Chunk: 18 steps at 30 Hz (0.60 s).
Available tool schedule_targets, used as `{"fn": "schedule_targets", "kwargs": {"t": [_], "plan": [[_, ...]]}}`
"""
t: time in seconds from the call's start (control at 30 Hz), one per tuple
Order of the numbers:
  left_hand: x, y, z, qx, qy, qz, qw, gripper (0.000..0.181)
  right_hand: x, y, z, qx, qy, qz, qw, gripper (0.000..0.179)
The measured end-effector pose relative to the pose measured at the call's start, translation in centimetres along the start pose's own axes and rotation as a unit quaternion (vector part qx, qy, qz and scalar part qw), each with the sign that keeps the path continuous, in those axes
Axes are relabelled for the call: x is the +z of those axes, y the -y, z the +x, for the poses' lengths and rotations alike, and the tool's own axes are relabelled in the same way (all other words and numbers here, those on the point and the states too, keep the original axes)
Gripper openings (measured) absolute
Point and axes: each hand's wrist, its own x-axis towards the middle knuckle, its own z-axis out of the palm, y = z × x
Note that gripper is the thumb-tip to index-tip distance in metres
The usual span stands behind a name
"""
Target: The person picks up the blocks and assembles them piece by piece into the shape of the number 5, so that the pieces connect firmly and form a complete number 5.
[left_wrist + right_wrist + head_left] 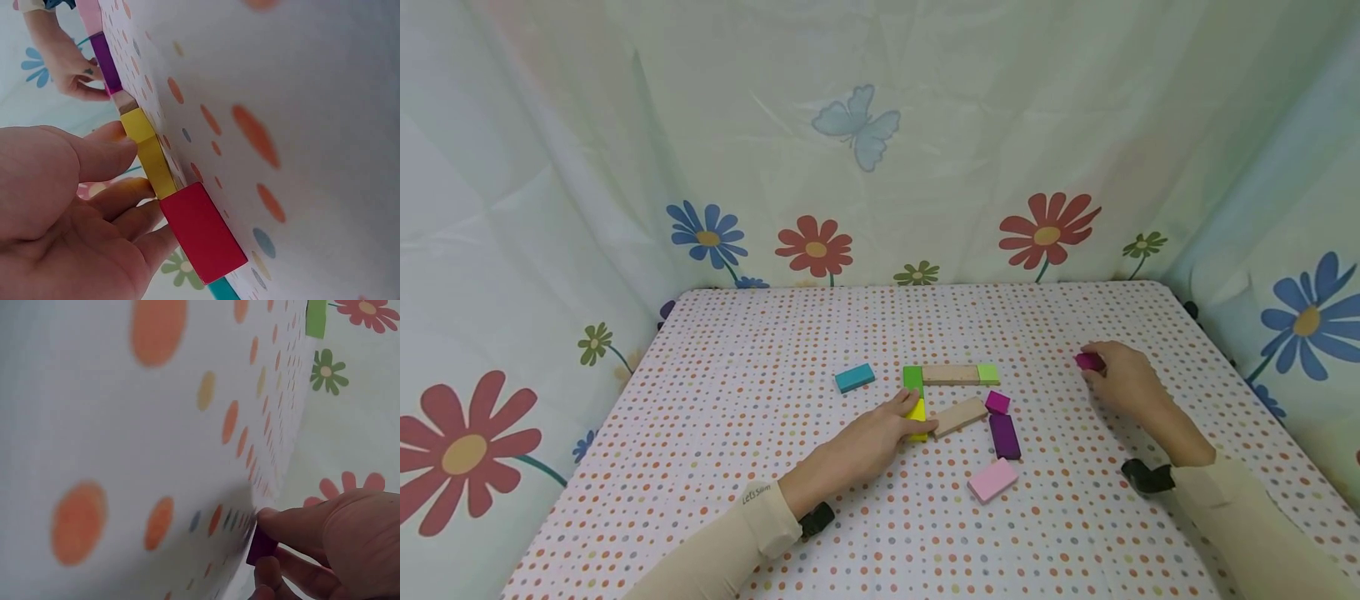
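With thumb and fingertips, my left hand (868, 442) pinches a yellow block (917, 411) lying on the table. A green block (912, 377) continues the line behind it. In the left wrist view a red block (203, 234) sits against the near end of the yellow block (153, 162); the hand hides it in the head view. Off to the right, my right hand (1126, 382) pinches a small magenta block (1088, 362) by its sides. The right wrist view has that block (261, 547) low between thumb and fingers, close to the tabletop.
A plain wooden block (951, 375) and a light green block (988, 374) extend from the green one. Between the hands lie another wooden block (958, 416), a magenta block (997, 403), a purple block (1004, 437) and a pink block (992, 481). A teal block (854, 378) lies left.
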Motion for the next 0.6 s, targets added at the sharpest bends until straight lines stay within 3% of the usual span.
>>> {"fn": "schedule_targets", "kwargs": {"t": [0.4, 0.6], "plan": [[-0.1, 0.0, 0.0, 0.0, -0.002, 0.003, 1.0, 0.049, -0.1, 5.3, -1.7, -0.05, 0.029, 0.012, 0.9983, 0.042], [0.0, 0.0, -0.1, -0.002, 0.001, 0.003, 1.0, 0.049, 0.4, 8.3, -3.1, -0.107, 0.036, 0.011, 0.9936, 0.04]]}}
